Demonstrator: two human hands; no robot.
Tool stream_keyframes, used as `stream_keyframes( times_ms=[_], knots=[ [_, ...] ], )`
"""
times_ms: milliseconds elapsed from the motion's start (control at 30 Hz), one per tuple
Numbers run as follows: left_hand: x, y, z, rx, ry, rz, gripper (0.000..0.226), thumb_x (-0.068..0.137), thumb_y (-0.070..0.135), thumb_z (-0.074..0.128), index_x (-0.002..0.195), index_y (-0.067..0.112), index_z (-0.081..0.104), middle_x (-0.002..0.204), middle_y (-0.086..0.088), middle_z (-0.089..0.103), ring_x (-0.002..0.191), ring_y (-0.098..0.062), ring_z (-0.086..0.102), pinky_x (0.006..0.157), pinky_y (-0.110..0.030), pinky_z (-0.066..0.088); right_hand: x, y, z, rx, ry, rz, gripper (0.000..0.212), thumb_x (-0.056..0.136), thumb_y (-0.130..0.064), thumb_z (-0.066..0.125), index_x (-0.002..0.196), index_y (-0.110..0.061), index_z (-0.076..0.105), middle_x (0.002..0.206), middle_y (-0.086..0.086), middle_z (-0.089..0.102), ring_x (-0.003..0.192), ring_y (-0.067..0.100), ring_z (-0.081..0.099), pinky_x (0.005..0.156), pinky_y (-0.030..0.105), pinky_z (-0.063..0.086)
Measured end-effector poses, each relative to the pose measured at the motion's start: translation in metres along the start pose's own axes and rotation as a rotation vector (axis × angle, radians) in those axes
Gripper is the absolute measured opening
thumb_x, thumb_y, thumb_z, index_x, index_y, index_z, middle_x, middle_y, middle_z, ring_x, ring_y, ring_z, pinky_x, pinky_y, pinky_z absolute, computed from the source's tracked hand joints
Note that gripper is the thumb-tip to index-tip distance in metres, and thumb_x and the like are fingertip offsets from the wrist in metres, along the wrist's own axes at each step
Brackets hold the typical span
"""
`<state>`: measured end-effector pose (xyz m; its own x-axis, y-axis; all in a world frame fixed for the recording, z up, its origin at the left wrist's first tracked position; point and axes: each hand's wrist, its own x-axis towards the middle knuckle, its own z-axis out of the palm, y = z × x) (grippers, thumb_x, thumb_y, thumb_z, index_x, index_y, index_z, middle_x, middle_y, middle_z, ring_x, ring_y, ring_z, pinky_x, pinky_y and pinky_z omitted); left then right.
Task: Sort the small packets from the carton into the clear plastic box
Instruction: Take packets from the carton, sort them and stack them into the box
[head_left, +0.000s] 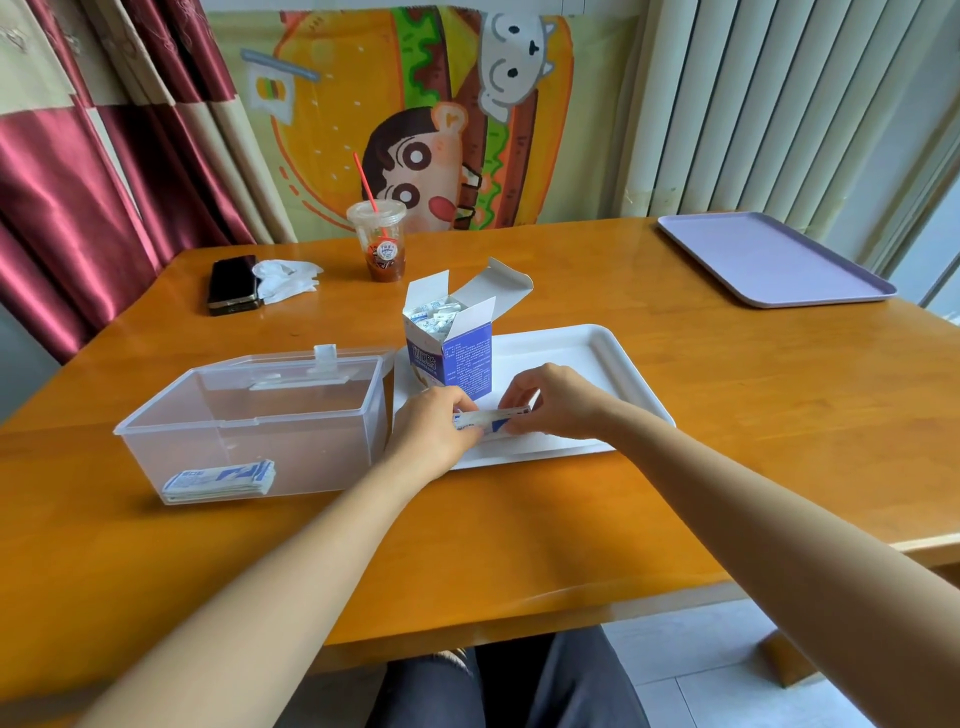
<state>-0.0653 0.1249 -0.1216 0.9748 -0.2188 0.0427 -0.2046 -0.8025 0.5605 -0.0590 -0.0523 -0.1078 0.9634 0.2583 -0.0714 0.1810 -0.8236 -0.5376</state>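
An open blue and white carton (451, 347) stands upright on the white tray (587, 358), with several small packets showing in its top. Just in front of it, my left hand (434, 431) and my right hand (553, 400) pinch the two ends of a small stack of white and blue packets (491, 420) over the tray. To the left sits the clear plastic box (249, 415) with its lid swung open at the back. A flat stack of packets (221, 480) lies in the box's front corner.
A black phone (232, 284) and a crumpled tissue (287, 278) lie at the back left of the wooden table. An iced drink cup with a red straw (378, 239) stands behind the carton. A lilac tray (769, 257) rests at the back right.
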Motion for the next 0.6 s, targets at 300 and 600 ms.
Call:
stream_keyframes(
  times_ms=[300,600],
  knots=[
    [0.000,0.004,0.001,0.197,-0.002,0.082,0.017,0.093,0.024,0.060,0.108,0.015,0.061,0.111,-0.005,0.062,0.096,-0.021,0.056,0.069,-0.026,0.039,-0.001,-0.001,0.003,-0.106,0.023,-0.059,0.019,0.084,-0.023,0.071,0.099,-0.012,0.071,0.097,0.003,0.070,0.077,0.013,0.057,0.069,0.024,0.048],
    [-0.015,0.025,-0.064,0.291,0.104,0.215,0.008,0.092,0.021,0.059,0.098,0.019,0.063,0.098,-0.005,0.067,0.093,-0.027,0.059,0.068,-0.034,0.046,-0.030,-0.058,-0.022,-0.599,0.164,-0.368,0.019,0.102,-0.023,0.032,0.098,-0.015,0.049,0.082,-0.003,0.052,0.076,0.023,0.047,0.070,0.034,0.033]
  ],
)
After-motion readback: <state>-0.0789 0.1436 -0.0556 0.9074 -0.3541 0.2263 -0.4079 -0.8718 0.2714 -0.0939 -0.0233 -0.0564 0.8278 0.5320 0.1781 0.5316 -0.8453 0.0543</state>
